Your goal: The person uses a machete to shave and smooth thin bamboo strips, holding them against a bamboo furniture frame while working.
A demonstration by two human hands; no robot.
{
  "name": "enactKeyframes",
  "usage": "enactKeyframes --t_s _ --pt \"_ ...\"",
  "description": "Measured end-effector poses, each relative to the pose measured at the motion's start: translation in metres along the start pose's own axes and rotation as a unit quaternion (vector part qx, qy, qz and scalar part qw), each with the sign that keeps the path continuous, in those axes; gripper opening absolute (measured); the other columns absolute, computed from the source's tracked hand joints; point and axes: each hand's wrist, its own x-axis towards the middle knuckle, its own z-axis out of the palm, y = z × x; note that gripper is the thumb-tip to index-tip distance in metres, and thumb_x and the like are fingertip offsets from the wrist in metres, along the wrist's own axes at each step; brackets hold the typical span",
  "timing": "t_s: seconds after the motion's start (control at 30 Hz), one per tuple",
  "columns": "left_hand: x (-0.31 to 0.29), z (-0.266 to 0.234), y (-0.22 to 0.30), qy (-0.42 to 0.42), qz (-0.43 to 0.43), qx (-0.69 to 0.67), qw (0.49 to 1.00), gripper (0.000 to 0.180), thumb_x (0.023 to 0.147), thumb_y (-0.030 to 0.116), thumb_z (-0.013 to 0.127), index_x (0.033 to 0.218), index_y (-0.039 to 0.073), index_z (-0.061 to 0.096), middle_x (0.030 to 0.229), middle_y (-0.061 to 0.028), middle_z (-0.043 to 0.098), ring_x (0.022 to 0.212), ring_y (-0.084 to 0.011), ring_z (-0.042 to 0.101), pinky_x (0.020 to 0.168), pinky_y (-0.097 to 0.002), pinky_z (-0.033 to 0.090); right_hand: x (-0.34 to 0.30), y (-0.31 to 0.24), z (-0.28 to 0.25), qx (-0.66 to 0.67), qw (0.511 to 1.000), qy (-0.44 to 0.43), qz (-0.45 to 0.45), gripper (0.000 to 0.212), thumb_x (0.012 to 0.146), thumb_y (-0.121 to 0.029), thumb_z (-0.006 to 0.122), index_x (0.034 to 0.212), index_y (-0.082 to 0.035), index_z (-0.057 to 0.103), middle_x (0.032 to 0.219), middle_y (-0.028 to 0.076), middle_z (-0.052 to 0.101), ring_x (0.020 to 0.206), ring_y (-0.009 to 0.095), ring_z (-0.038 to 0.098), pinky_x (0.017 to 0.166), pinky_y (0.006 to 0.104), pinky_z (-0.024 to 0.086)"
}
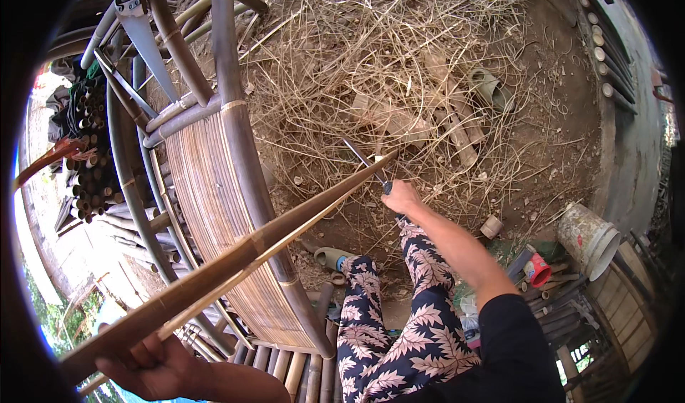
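Fingers (151, 347) of the left hand (163, 374) curl round the long bamboo (221, 265), its far end crossing the knife (359, 154) clenched in the right hand (403, 197); a tough node could deflect it legward.

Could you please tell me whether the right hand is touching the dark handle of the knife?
Touching. The head view shows the right hand closed around the dark handle, with the knife blade extending beyond the fist.
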Motion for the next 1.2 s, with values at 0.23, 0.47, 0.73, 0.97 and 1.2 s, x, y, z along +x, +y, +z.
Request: enactKeyframes --t_s 0.23,0.47,0.73,0.97,1.2 --pt "-0.027 -0.066 0.006 0.055 0.02 0.033 0.998 0.028 0.1 0.021 0.052 0.075 0.008 0.051 0.056 0.0048 0.024 0.046 -0.0066 0.018 0.042 -0.0235 0.02 -0.033 0.008 0.038 0.446 0.871 -0.184 0.091 0.021 0.084 -0.024 0.067 0.091 -0.006 0.057 0.068 0.005 0.058 0.051 0.016 0.052 0.049 0.0334 0.045" --pt "-0.082 -0.164 0.137 0.319 0.06 0.038 0.945 0.027 0.098 0.029 0.056 0.082 0.007 0.058 0.053 0.0065 0.022 0.044 -0.0042 0.018 0.039 -0.0199 0.019 -0.09 0.004 -0.028 -0.151 0.986 0.062 0.014 0.038 0.079 -0.027 0.065 0.103 0.003 0.063 0.097 0.026 0.067 0.093 0.04 0.066 0.083 0.0466 0.053" --pt "-0.245 -0.336 0.269 0.618 0.108 -0.047 0.777 0.029 0.095 0.037 0.059 0.078 0.014 0.056 0.052 0.0072 0.031 0.042 -0.0032 0.028 0.035 -0.0181 0.025 -0.183 0.03 -0.122 0.036 0.972 0.206 0.106 0.016 0.079 -0.014 0.063 0.073 0.0 0.058 0.059 0.012 0.057 0.049 0.024 0.06 0.049 0.0391 0.048" --pt "-0.382 -0.401 0.201 0.737 0.087 -0.239 0.626 0.042 0.094 0.043 0.06 0.066 0.017 0.042 0.049 0.0069 0.032 0.04 -0.0048 0.027 0.035 -0.0196 0.028 -0.346 -0.009 -0.164 -0.177 0.972 0.143 0.06 0.022 0.075 -0.014 0.069 0.068 0.004 0.06 0.057 0.015 0.061 0.049 0.025 0.064 0.047 0.0392 0.051" --pt "-0.441 -0.455 0.044 0.831 -0.013 -0.245 0.499 0.044 0.088 0.059 0.058 0.091 0.015 0.054 0.067 0.0037 0.04 0.047 -0.0085 0.035 0.045 -0.0217 0.035 -0.428 -0.044 -0.119 -0.151 0.982 0.091 0.074 0.022 0.076 -0.013 0.071 0.065 0.001 0.058 0.056 0.01 0.059 0.043 0.021 0.058 0.041 0.035 0.046"
